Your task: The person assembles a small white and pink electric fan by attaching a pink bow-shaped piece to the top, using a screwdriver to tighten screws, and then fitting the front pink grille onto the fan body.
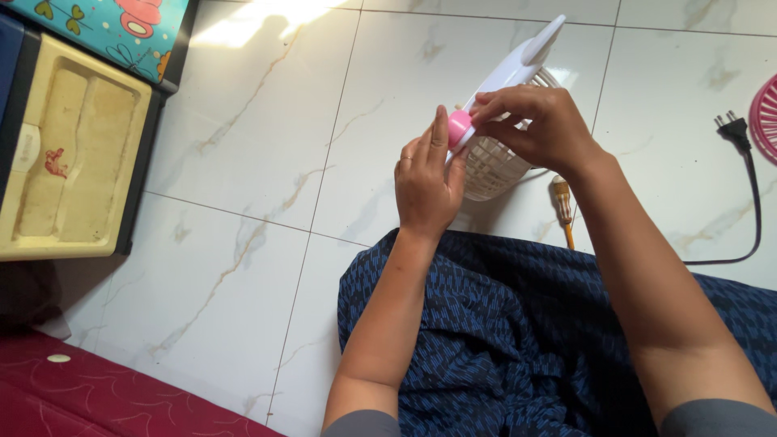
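The small white fan [506, 121] stands tilted on the tiled floor [267, 146], just past the person's lap, which is covered in dark blue patterned cloth [518, 340]. Both hands are on it. The left hand [426, 182] lies flat and open against the fan's near side, fingers straight, touching the pink round cap [459, 127] at the hub. The right hand [538, 121] comes over from the other side, its fingertips pinched on the same pink cap.

A screwdriver [562, 206] with a yellowish handle lies on the floor just beside the fan, under the right wrist. A black power plug [735, 129] and its cord lie well apart, to the right, near a pink grille [765, 117] at the frame's edge. At far left stands a cream plastic drawer unit [73, 154]; above it is a teal panel [105, 28] with butterfly pictures.
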